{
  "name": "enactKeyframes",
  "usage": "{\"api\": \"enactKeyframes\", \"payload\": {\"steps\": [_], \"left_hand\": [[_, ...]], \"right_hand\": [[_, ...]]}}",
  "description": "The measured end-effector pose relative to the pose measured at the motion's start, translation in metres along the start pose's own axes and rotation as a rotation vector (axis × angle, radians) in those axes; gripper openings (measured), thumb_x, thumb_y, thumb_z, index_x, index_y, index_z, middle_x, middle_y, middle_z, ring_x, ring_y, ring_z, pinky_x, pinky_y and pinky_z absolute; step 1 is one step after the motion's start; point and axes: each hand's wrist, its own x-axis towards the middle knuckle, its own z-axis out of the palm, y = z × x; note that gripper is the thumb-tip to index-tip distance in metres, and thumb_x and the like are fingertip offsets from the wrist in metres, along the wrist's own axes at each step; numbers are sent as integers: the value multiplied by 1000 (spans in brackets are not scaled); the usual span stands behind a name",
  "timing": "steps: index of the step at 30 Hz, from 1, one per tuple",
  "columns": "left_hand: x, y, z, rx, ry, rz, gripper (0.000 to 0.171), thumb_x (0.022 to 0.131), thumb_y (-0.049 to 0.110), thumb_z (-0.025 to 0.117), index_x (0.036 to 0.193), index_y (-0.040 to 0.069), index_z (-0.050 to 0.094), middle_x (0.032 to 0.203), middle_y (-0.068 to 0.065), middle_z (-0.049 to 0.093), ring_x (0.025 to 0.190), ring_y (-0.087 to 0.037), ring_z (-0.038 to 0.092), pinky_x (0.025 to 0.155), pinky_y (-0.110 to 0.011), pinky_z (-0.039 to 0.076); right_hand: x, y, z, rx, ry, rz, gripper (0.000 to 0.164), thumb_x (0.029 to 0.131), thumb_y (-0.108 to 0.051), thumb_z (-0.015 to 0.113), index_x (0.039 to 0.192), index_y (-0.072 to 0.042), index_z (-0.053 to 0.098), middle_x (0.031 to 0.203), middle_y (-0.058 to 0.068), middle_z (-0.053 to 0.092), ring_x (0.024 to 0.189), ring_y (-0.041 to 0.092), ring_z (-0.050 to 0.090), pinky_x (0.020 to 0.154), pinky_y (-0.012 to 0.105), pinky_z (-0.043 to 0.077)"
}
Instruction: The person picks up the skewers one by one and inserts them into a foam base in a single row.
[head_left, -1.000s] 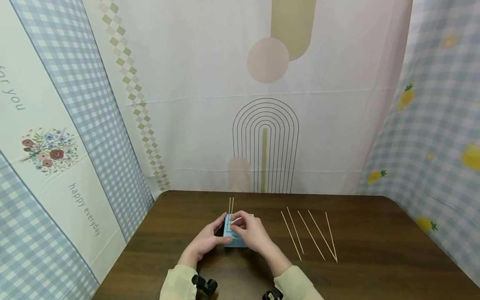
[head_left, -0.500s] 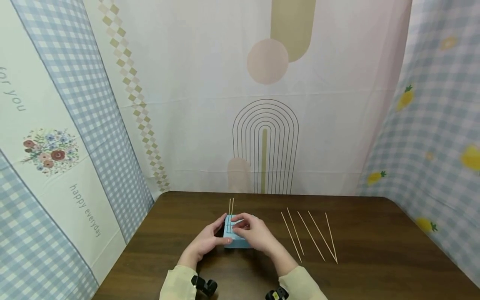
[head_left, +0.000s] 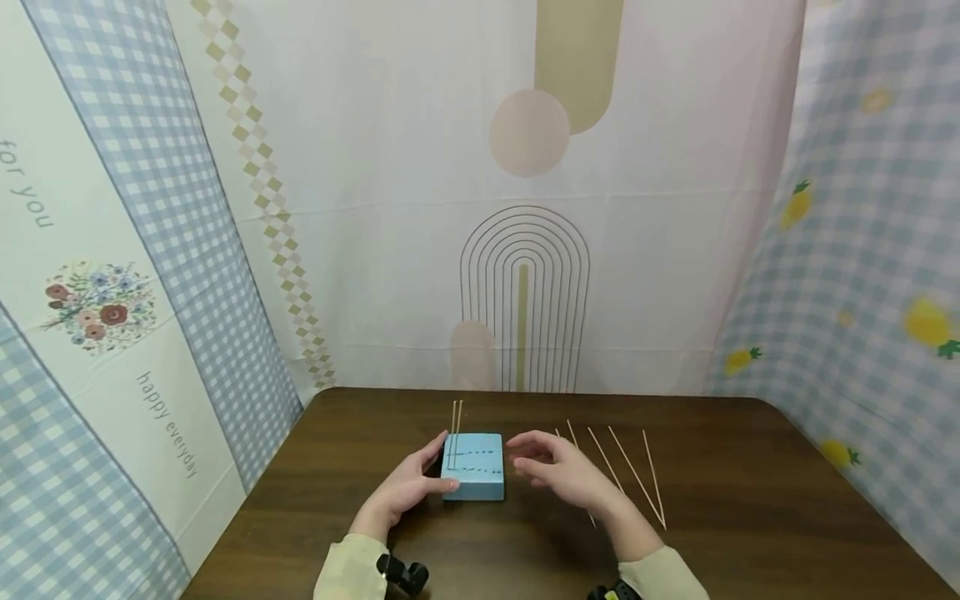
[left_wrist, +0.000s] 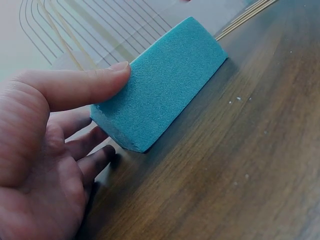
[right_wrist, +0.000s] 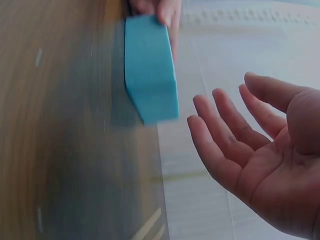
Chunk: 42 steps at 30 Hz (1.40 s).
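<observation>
A light blue foam block (head_left: 474,490) with dark dotted rows on its top lies on the table. Two thin wooden sticks (head_left: 453,427) stand upright near its left edge. My left hand (head_left: 403,493) holds the block from the left; in the left wrist view the thumb (left_wrist: 107,80) lies on the near face and the fingers sit behind the corner. To the right of the block, my right hand (head_left: 566,473) hovers with relaxed fingers and nothing in it. Beyond that hand lie several loose wooden sticks (head_left: 636,477), partly hidden by it.
The brown wooden table (head_left: 750,500) has small white specks near the block in the left wrist view. A patterned cloth (head_left: 405,250) hangs behind the table's far edge, and checked cloths (head_left: 780,317) hang at both sides.
My right hand has moved from over the block to the right, toward the loose sticks, and its fingers have spread. The left hand stays on the block. The head view has shifted slightly.
</observation>
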Motion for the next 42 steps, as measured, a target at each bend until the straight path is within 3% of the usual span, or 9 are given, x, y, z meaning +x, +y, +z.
{"api": "enactKeyframes", "payload": {"steps": [4,8,13,18,22,28,31,42], "left_hand": [[-1,-2,1,-8,4,2,96,89,16,86,168,6,33,170,-26,31,158,-48,24,123,-68,21],[0,-3,1,-9,0,0,97,88,18,86,168,7,33,170,-25,31,158,-46,25,124,-66,21],[3,-2,-1,4,2,6,98,88,18,87,169,8,33,171,-23,31,159,-44,24,124,-66,22],[5,-1,-4,14,2,11,98,88,20,87,169,9,32,172,-22,31,159,-45,24,124,-66,23],[6,-2,-4,14,-2,15,98,89,19,87,169,10,33,172,-22,31,158,-45,25,123,-66,24],[3,-2,-1,-2,2,14,96,89,17,87,169,11,34,171,-23,31,158,-46,26,123,-66,25],[3,-2,-1,-7,0,16,96,89,16,87,169,10,33,171,-23,31,158,-46,25,123,-66,25],[2,-1,0,-7,10,6,96,89,16,87,169,10,34,171,-24,31,158,-46,25,123,-67,23]], "right_hand": [[-15,11,-29,-6,18,23,34,109,-21,66,138,-5,65,126,12,71,116,36,69,92,49,60],[-29,23,-61,13,51,67,42,110,-22,64,144,1,59,130,19,68,119,40,67,94,51,60],[-42,37,-97,-32,164,155,46,109,-21,65,148,2,56,133,23,65,119,39,68,94,53,59],[-55,52,-125,-102,280,224,45,108,-10,65,147,7,54,136,29,62,118,39,68,92,51,60],[-66,65,-142,-144,316,273,47,105,-3,66,148,10,52,140,33,59,119,38,67,91,50,60],[-79,79,-156,-98,337,383,55,99,3,71,148,12,49,142,36,57,111,28,70,87,45,61],[-81,83,-157,-61,332,397,58,96,4,73,147,13,49,142,38,56,109,25,69,85,41,61],[-74,83,-142,-109,331,396,67,86,8,80,143,18,48,138,42,51,123,47,60,81,39,62]]}}
